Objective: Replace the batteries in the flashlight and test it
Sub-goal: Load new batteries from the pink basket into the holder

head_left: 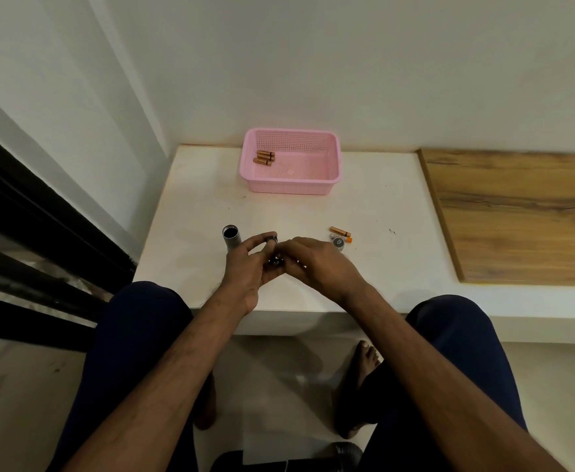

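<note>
Both hands meet over the tabletop [374, 199]: the left hand [248, 267] has its grip closed on a small dark battery holder [273, 240], and the right hand [313, 258] pinches at it, contents hidden. Flashlight body [231, 237] stands just at the left grip's 11 o'clock, long axis upright and open end up, while the spare batteries [340, 231] lie at the right grip's 2 o'clock, nearer that hand.

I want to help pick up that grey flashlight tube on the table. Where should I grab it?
Grab the flashlight tube around its middle, coming from above or from its left. It lies on the white table with its open end facing away, and the left hand crowds its right side, so top and left look freest.
</note>
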